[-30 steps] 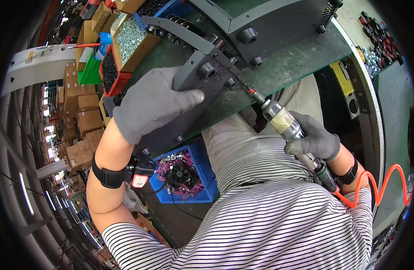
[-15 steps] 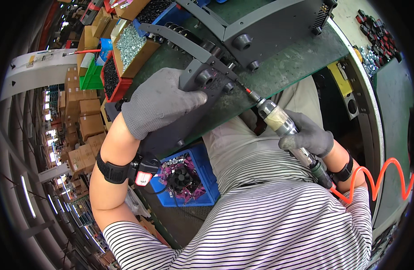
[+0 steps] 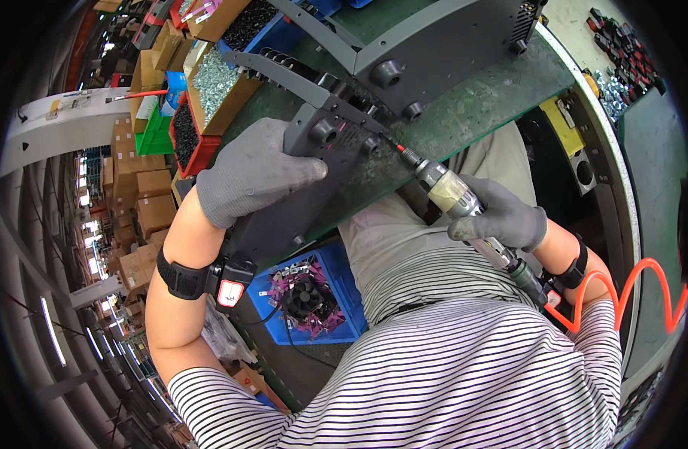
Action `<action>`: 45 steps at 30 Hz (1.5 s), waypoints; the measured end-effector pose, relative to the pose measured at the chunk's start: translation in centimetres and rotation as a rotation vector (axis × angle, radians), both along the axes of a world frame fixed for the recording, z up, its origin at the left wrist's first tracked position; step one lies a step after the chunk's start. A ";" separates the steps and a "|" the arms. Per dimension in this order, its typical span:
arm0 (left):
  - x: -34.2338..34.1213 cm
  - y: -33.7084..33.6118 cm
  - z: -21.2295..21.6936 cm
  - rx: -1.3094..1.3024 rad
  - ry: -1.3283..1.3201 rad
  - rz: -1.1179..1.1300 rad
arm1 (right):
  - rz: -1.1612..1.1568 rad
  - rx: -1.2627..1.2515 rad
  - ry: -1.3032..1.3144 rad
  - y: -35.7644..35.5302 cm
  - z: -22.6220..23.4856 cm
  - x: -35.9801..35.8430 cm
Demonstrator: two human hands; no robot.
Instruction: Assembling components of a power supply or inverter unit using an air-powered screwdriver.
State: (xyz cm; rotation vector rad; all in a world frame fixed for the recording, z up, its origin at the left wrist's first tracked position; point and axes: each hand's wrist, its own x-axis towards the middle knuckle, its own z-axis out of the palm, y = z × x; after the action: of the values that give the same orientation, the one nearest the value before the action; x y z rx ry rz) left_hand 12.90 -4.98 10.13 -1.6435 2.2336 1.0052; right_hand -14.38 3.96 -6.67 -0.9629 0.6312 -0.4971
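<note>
My left hand, in a grey glove, is closed round the near end of a dark grey metal housing with round black feet. Its thumb lies across the panel facing me. In the gloved fist of my right hand is an air screwdriver, tilted up and left, its body partly wrapped in pale tape. The thin bit reaches the housing's right edge, beside a black foot; whether it sits in a screw is too small to tell. An orange coiled hose runs from the tool's rear.
A second dark grey housing stands behind on the green bench top. At the far left are a box of silvery screws, a red bin and a green bin. Below the bench, a blue bin holds a black fan.
Both housings, my hands and the screwdriver appear slightly further left in the picture. The bit stays at the housing's edge, and both grips are the same.
</note>
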 end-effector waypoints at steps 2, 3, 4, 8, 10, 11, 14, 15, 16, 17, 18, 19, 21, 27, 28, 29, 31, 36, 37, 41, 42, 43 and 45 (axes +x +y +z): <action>0.3 0.0 -0.2 -0.003 -0.004 0.014 | -0.020 -0.030 0.047 0.0 0.1 0.1; 0.5 0.0 -0.4 -0.010 -0.012 0.012 | -0.015 -0.024 0.079 -0.1 0.1 0.1; 0.6 -0.1 -0.5 0.012 0.007 0.026 | -0.030 -0.052 0.091 -0.1 0.2 0.2; 1.2 -0.4 -0.9 0.004 0.052 -0.002 | -0.007 -0.051 0.139 -0.3 0.4 0.2; 1.2 -0.5 -0.8 -0.020 0.039 -0.031 | 0.001 -0.032 0.115 -0.5 0.4 0.2; 1.1 -0.5 -0.7 -0.028 0.020 -0.038 | -0.004 -0.023 0.088 -0.5 0.4 0.3; 0.7 -0.4 -0.4 -0.060 0.010 -0.142 | -0.009 -0.006 0.045 -0.6 0.4 0.2; 0.7 -0.4 -0.2 -0.076 0.013 -0.188 | -0.006 -0.006 0.036 -0.6 0.4 0.1; 0.9 -0.3 0.2 -0.057 -0.041 -0.146 | -0.018 -0.012 0.039 -0.6 0.6 0.0; 1.3 -0.2 0.8 -0.040 -0.093 -0.104 | -0.030 -0.019 0.043 -0.4 0.7 -0.2; 1.9 -0.1 1.2 -0.041 -0.070 -0.102 | -0.028 -0.013 0.035 -0.3 0.9 -0.4; 2.9 -0.2 1.7 -0.179 -0.048 -0.080 | -0.001 -0.022 0.028 -0.3 1.1 -1.0; 6.7 -0.9 4.3 -0.195 0.207 0.057 | 0.006 0.077 0.041 -0.1 1.5 -1.7; 21.7 -2.7 4.3 -0.168 0.455 0.796 | 0.019 0.106 0.146 -0.2 1.9 -2.3; 23.9 -2.8 3.2 -0.145 0.453 0.887 | 0.009 0.127 0.150 -0.1 2.0 -2.2; 25.7 -3.0 1.8 -0.169 0.434 0.982 | -0.004 0.154 0.151 0.0 2.1 -2.0; 28.6 -3.4 -0.5 -0.129 0.480 1.091 | -0.032 0.133 0.151 0.2 2.3 -1.6; 31.9 -5.8 -4.3 -0.286 0.749 1.163 | -0.058 0.137 0.275 0.9 3.6 -1.3; 32.2 -6.3 -4.7 -0.328 0.795 1.166 | -0.071 0.104 0.296 1.1 4.0 -1.3; 33.4 -8.1 -5.4 -0.445 0.911 1.198 | -0.164 0.132 0.384 2.3 5.9 -2.1; 33.8 -8.5 -5.7 -0.434 0.941 1.185 | -0.198 0.152 0.404 2.7 6.4 -2.4; 34.2 -8.8 -6.0 -0.421 0.960 1.182 | -0.236 0.184 0.428 3.0 6.9 -3.0; 35.3 -9.4 -7.0 -0.394 0.983 1.184 | -0.320 0.152 0.488 3.8 7.5 -4.0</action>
State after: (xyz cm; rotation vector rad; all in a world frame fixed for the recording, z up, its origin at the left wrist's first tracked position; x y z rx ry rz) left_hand 48.16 -14.39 3.14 -3.3601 1.7168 2.0462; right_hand -18.36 7.75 0.87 -0.8442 1.2587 -0.4893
